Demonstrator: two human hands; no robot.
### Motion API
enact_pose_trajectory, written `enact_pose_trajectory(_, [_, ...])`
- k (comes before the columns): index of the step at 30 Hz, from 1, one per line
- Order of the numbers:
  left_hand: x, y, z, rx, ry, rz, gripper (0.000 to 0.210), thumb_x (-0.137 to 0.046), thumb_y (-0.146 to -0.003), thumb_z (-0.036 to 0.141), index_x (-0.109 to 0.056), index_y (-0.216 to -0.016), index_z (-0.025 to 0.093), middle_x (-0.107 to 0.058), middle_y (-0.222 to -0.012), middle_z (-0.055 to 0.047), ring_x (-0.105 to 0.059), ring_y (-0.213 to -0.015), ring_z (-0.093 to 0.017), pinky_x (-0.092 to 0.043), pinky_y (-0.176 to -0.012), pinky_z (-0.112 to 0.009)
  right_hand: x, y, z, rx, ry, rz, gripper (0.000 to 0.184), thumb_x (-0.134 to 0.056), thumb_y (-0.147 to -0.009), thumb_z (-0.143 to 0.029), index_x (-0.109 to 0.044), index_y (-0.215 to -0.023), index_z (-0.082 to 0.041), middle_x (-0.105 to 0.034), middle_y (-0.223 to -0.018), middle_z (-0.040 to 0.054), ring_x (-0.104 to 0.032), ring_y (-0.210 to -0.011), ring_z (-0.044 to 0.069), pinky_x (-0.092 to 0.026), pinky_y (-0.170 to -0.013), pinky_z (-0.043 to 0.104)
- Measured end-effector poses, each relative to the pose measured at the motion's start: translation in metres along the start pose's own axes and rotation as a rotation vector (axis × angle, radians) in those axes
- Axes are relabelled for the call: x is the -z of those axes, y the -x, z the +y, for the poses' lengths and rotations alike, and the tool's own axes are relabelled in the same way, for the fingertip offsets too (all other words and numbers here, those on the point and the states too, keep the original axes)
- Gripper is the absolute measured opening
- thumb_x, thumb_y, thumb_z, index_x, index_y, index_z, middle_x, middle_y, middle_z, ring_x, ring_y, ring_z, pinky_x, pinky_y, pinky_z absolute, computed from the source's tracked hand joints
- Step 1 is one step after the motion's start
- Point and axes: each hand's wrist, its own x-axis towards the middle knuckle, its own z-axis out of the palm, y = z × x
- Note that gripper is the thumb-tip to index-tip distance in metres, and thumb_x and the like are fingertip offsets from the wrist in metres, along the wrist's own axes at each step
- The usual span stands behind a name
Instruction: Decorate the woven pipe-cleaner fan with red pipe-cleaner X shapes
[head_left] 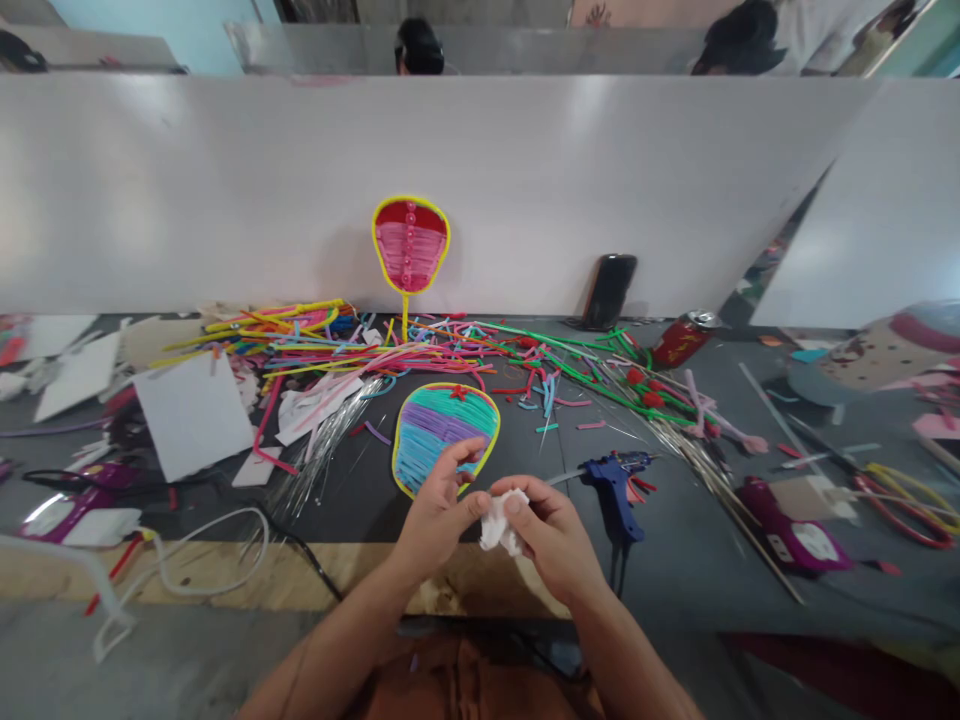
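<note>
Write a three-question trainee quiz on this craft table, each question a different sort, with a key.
1. True or false: the left hand and right hand both pinch the small crumpled white wad.
2. What lies just beyond the hands? A) flat oval pipe-cleaner fan in teal, purple and blue with yellow rim B) red can C) black phone
3. Fill in: the blue hot-glue gun lies on the person's ____ side.

Key: 1 true; 2 A; 3 right.

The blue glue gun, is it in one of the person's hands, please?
No, the blue glue gun lies on the table, right of both hands.
</note>
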Motion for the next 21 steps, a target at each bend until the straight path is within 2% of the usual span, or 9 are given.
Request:
enact_pose_trajectory(3, [0.003,-0.001,-0.002,-0.124,-0.196,0.012,0.057,-0.066,-0.077,0.042,-0.047,-0.128,0.025,-0.049,-0.129,-0.01,-0.045,-0.118,-0.024,-0.037,-0.096,-0.035,-0.002,0.0,-0.003,0.037,0.046,0.003,0.035,-0.072,-0.066,-0.048,-0.066,-0.078,-0.016,-0.051,-0.055,-0.0031,-0.038,-0.044,0.006,-0.031,-0.041,0.018])
enact_pose_trajectory(7, [0.005,-0.001,-0.002,-0.265,-0.424,0.066,0.06,-0.065,-0.078,0.041,-0.042,-0.131,0.024,-0.045,-0.129,-0.011,-0.042,-0.12,-0.025,-0.036,-0.098,-0.038,-0.002,0.0,-0.002,0.171,0.212,0.066,0.026,-0.069,-0.072,-0.041,-0.061,-0.069,-0.017,-0.047,-0.057,-0.0044,-0.038,-0.047,0.006,-0.033,-0.044,0.018])
enact_pose_trajectory(9, [0.004,0.0,-0.002,-0.292,-0.476,0.091,0.061,-0.065,-0.078,0.042,-0.041,-0.131,0.023,-0.045,-0.129,-0.012,-0.042,-0.121,-0.026,-0.035,-0.099,-0.04,-0.002,0.001,0.001,0.201,0.247,0.052,0.026,-0.064,-0.077,-0.041,-0.057,-0.07,-0.017,-0.047,-0.057,-0.0046,-0.039,-0.048,0.007,-0.033,-0.046,0.018])
enact_pose_trajectory(12, [0.003,0.0,-0.003,-0.287,-0.472,0.107,0.061,-0.063,-0.078,0.044,-0.041,-0.131,0.022,-0.046,-0.128,-0.012,-0.044,-0.118,-0.026,-0.037,-0.098,-0.04,-0.001,0.001,0.007,0.184,0.175,0.02,0.029,-0.057,-0.083,-0.046,-0.05,-0.073,-0.019,-0.043,-0.056,-0.0059,-0.037,-0.048,0.007,-0.032,-0.046,0.018])
enact_pose_trajectory(14, [0.003,0.001,-0.003,-0.267,-0.453,0.066,0.054,-0.057,-0.083,0.043,-0.044,-0.13,0.021,-0.049,-0.126,-0.013,-0.048,-0.115,-0.025,-0.04,-0.094,-0.038,0.001,0.0,0.011,0.14,0.1,0.008,0.03,-0.054,-0.084,-0.048,-0.047,-0.076,-0.02,-0.038,-0.056,-0.0071,-0.033,-0.047,0.007,-0.029,-0.044,0.017])
enact_pose_trajectory(16, [0.003,0.003,-0.001,-0.259,-0.452,-0.051,0.044,-0.051,-0.087,0.041,-0.051,-0.125,0.021,-0.054,-0.12,-0.012,-0.052,-0.108,-0.023,-0.043,-0.09,-0.036,0.002,-0.002,0.013,0.121,0.054,0.018,0.028,-0.054,-0.086,-0.047,-0.047,-0.078,-0.02,-0.037,-0.057,-0.0073,-0.031,-0.047,0.007,-0.028,-0.044,0.017])
enact_pose_trajectory(18, [0.003,0.006,0.001,-0.269,-0.484,-0.166,0.039,-0.053,-0.086,0.039,-0.058,-0.12,0.021,-0.06,-0.114,-0.012,-0.056,-0.104,-0.023,-0.045,-0.089,-0.035,0.004,-0.004,0.014,0.142,0.049,0.043,0.026,-0.054,-0.086,-0.045,-0.049,-0.08,-0.019,-0.039,-0.06,-0.0063,-0.034,-0.049,0.007,-0.031,-0.046,0.017])
enact_pose_trajectory(19, [0.003,0.007,0.002,-0.273,-0.509,-0.184,0.038,-0.055,-0.084,0.038,-0.06,-0.118,0.021,-0.062,-0.111,-0.011,-0.057,-0.102,-0.023,-0.046,-0.088,-0.035,0.004,-0.004,0.014,0.151,0.059,0.057,0.026,-0.054,-0.086,-0.044,-0.05,-0.081,-0.019,-0.042,-0.062,-0.0055,-0.037,-0.051,0.007,-0.034,-0.047,0.017])
enact_pose_trajectory(21, [0.003,0.01,0.004,-0.274,-0.553,-0.13,0.032,-0.058,-0.083,0.036,-0.065,-0.112,0.023,-0.066,-0.104,-0.009,-0.06,-0.097,-0.022,-0.047,-0.086,-0.034,0.002,-0.002,0.015,0.158,0.087,0.074,0.025,-0.055,-0.086,-0.043,-0.054,-0.084,-0.019,-0.048,-0.065,-0.0036,-0.043,-0.053,0.008,-0.039,-0.05,0.019])
